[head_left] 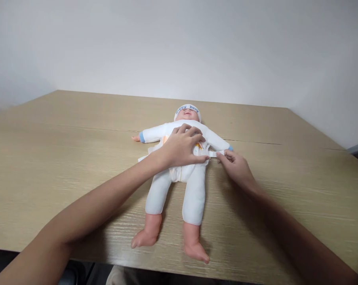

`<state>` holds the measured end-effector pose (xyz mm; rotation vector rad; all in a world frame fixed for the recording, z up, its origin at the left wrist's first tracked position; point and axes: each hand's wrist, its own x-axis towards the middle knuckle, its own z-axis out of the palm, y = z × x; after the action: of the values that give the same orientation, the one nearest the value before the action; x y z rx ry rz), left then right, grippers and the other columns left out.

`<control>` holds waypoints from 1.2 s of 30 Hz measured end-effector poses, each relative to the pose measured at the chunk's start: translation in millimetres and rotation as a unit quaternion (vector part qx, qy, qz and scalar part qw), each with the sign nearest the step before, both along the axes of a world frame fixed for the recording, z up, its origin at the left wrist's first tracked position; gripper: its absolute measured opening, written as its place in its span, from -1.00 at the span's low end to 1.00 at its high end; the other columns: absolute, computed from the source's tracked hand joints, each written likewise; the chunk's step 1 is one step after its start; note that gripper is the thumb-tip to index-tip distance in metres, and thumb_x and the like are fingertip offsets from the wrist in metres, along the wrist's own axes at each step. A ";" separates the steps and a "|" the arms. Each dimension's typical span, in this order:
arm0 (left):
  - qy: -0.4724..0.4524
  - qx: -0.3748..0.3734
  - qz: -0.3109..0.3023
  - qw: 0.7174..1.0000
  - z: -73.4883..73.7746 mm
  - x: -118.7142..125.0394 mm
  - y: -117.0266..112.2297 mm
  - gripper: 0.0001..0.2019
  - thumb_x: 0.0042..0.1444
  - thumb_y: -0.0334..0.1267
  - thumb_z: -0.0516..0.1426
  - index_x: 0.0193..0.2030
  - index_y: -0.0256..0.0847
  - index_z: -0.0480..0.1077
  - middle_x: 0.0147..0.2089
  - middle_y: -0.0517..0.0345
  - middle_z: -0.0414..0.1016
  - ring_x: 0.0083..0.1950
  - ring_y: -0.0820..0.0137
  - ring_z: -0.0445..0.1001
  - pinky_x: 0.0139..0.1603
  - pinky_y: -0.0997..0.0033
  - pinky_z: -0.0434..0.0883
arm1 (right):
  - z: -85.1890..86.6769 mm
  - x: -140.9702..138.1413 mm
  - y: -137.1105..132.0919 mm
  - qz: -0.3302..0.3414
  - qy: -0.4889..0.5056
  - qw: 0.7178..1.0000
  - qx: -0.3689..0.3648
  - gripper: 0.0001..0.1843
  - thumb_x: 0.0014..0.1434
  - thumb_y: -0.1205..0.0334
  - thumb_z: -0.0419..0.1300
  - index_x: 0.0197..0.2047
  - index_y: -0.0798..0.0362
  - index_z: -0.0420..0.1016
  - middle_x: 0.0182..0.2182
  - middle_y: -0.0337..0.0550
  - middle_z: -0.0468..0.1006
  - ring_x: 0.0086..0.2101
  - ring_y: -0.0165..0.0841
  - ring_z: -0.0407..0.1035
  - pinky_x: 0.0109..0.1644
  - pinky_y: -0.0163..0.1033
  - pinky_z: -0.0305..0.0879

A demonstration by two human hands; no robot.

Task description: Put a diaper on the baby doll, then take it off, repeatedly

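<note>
A baby doll (193, 194) in a white suit with blue cuffs and a lettered white cap lies on its back, feet toward me. Around its hips is a white diaper (179, 174) with orange print on the front. My left hand (185, 146) lies over the diaper's front with fingers spread, pressing on the doll's belly. At the doll's side, my right hand (234, 162) pinches the end of a white diaper tab (214, 154), which is stretched out sideways from the waist. Another white flap sticks out on the opposite side, partly behind my left wrist.
The doll rests on a light wooden table (78, 158) with a seam running across it. A pale wall (179, 47) stands behind the table. Dark objects show below the table's front edge, and another sits at the far right.
</note>
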<state>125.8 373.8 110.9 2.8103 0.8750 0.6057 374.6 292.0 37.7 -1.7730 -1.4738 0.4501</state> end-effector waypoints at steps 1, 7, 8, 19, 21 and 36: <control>0.000 -0.002 0.003 1.000 -0.3 0.2 0.1 -0.43 0.31 0.24 0.29 0.28 -0.07 0.58 0.42 -0.04 0.52 0.45 -0.21 0.31 0.36 -0.21 0.39 | 3.4 1.3 -0.5 0.008 0.032 0.999 0.001 -0.50 0.33 -0.25 0.21 -0.47 -0.07 0.32 -0.54 -0.28 0.37 -0.45 -0.30 0.25 -0.30 -0.16 0.14; -0.011 0.003 0.001 1.000 -2.3 0.9 1.3 -0.43 0.28 0.23 0.31 0.26 -0.07 0.57 0.41 -0.03 0.52 0.45 -0.20 0.30 0.37 -0.22 0.37 | 31.9 -26.2 9.2 0.039 0.108 0.992 0.048 -0.58 0.30 -0.13 0.24 -0.45 -0.06 0.31 -0.50 -0.31 0.29 -0.42 -0.34 0.19 -0.30 -0.19 0.12; -0.012 0.003 0.000 1.000 -2.5 1.1 1.5 -0.44 0.27 0.22 0.32 0.25 -0.07 0.57 0.40 -0.02 0.53 0.44 -0.20 0.31 0.37 -0.21 0.38 | 36.4 -35.0 14.2 0.049 0.110 0.992 0.045 -0.60 0.30 -0.11 0.23 -0.45 -0.07 0.29 -0.49 -0.31 0.30 -0.42 -0.34 0.19 -0.29 -0.19 0.13; -0.020 -0.008 0.001 1.000 -5.4 0.9 5.5 -0.46 0.26 0.16 0.33 0.25 -0.11 0.52 0.37 -0.06 0.55 0.42 -0.17 0.32 0.38 -0.23 0.36 | 25.3 -61.7 9.7 0.111 0.036 0.984 0.137 -0.73 0.46 -0.07 0.18 -0.05 -0.05 0.47 -0.18 -0.13 0.58 -0.21 -0.21 0.47 -0.07 -0.09 0.46; -0.018 -0.014 -0.002 1.000 -6.5 0.6 7.2 -0.38 0.28 0.23 0.32 0.30 -0.13 0.49 0.38 -0.09 0.54 0.43 -0.19 0.31 0.39 -0.25 0.35 | 19.1 -63.0 -3.4 0.116 0.003 0.976 0.186 -0.71 0.51 -0.04 0.13 0.08 -0.05 0.51 0.03 0.03 0.62 0.02 -0.10 0.52 0.12 0.03 0.51; -0.203 -0.139 -0.032 0.969 -23.9 -64.1 11.0 -0.43 0.64 0.04 -0.05 0.59 -0.24 0.28 0.62 -0.14 0.35 0.64 0.13 0.31 0.67 0.10 0.24 | 11.3 -60.8 -10.6 0.191 -0.124 0.949 0.217 -0.43 0.63 0.00 0.00 0.57 -0.06 0.40 0.47 0.08 0.47 0.44 -0.01 0.34 0.57 0.27 0.22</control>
<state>61.7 384.7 87.0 2.3353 0.7197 0.9248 313.7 281.4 48.9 -1.2288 -1.9335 0.0734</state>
